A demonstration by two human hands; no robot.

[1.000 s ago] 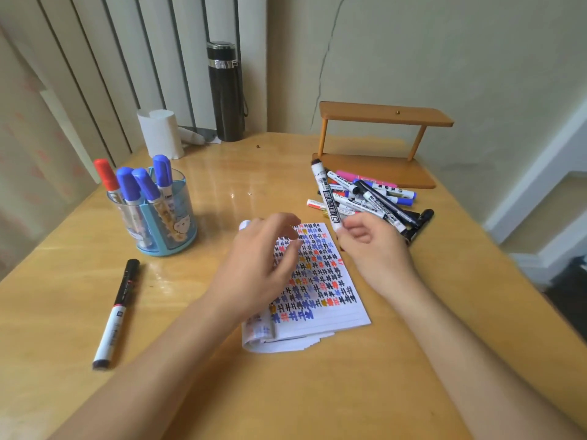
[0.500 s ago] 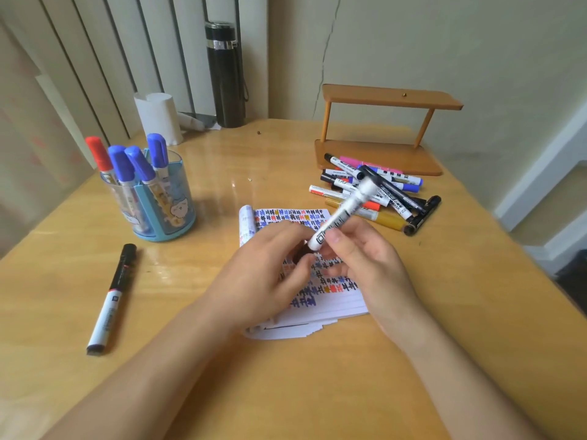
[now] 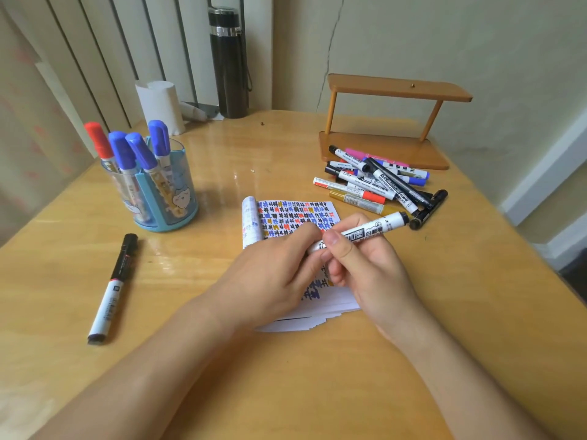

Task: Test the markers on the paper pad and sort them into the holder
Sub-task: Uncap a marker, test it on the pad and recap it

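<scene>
Gripping marker (image 3: 371, 230) w/ R hand (image 3: 365, 268), mid-frame above pad (image 3: 295, 214). Pinching its near end, prob. the cap, w/ L hand (image 3: 270, 277). Could slip on a hard tug, smear ink on fingers, or knock pile (image 3: 374, 182) at upper right. At left: holder (image 3: 165, 198), 4 in.

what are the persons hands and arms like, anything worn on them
The left forearm and right forearm are bare to the frame's edge, with no sleeves in view. The left hand and right hand show no gloves, rings, watch or bands. The right thumbnail is short and unpainted.
</scene>
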